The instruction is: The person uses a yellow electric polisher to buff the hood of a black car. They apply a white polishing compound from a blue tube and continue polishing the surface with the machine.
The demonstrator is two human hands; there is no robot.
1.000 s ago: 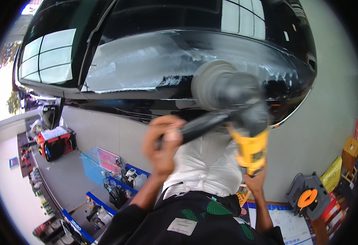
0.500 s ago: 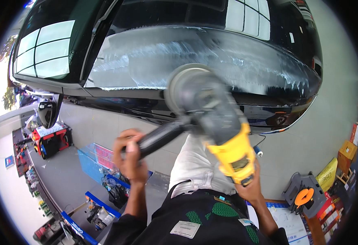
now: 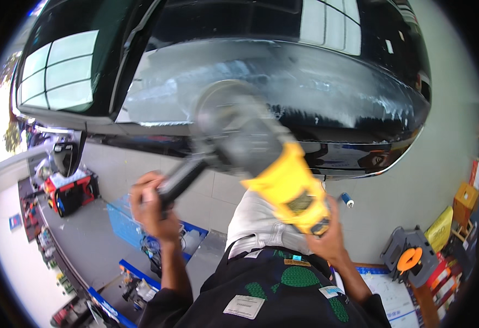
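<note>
A yellow and black power polisher (image 3: 291, 188) is held between my two hands, blurred by motion. My left hand (image 3: 155, 210) is closed around its black side handle (image 3: 185, 179). At the yellow rear end, my right hand (image 3: 329, 240) grips the body, with part of its fingers hidden behind the tool. The round head lies over the near side of a black car's hood (image 3: 354, 90), where whitish streaks and a hazy grey film cover the paint. The pad's underside and its contact with the paint are hidden.
On the left are the car's side mirror (image 3: 64, 157), a red and black machine (image 3: 71, 192) and blue-framed carts (image 3: 141, 279). A small blue cylinder (image 3: 347, 200) lies on the floor. A grey case with an orange ring (image 3: 409, 259) and boxes stand at right.
Both hands and the polisher have shifted left along the hood, toward the windshield. The white streaks left of the head look thinner and more smeared.
</note>
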